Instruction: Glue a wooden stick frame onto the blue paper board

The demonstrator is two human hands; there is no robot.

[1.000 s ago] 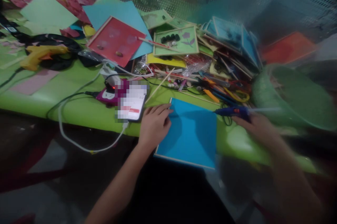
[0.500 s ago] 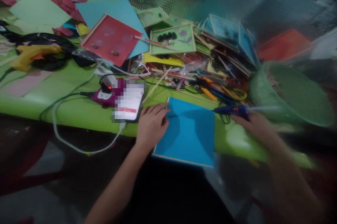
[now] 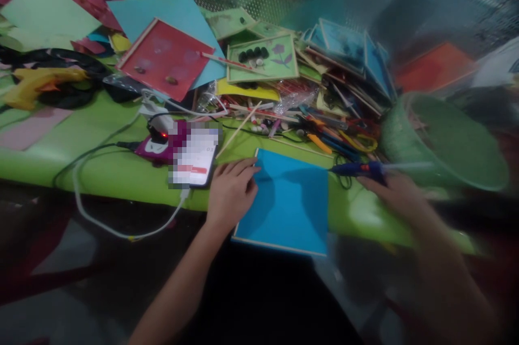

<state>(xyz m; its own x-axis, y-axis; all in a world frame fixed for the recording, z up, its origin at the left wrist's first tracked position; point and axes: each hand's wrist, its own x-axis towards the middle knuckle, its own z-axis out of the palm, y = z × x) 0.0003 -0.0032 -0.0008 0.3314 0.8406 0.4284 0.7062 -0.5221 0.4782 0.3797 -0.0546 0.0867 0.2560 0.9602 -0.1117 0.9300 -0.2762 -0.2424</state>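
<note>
A square blue board [image 3: 292, 204] hangs partly over the table's front edge, with thin wooden strips along its left and near edges. My left hand [image 3: 233, 191] grips its left edge near the top corner, fingers bent; what the fingertips press on is partly hidden. In my right hand [image 3: 399, 188] is a dark blue glue gun [image 3: 371, 170], with a pale glue stick [image 3: 409, 165] sticking out of its back. The glue gun's nozzle points left, at the board's far right corner. A coiled dark cord [image 3: 344, 174] lies behind the nozzle.
Left of the board lies a phone [image 3: 198, 156] on a white cable, beside a purple power strip [image 3: 152, 147]. A yellow glue gun [image 3: 44, 83] lies far left. Framed red [image 3: 166, 58] and green [image 3: 263, 58] pictures are piled behind. A green basket [image 3: 446, 142] stands right.
The whole view has shifted slightly, so things sit a little further left. Both hands, the board and the glue gun keep nearly the same places relative to each other.
</note>
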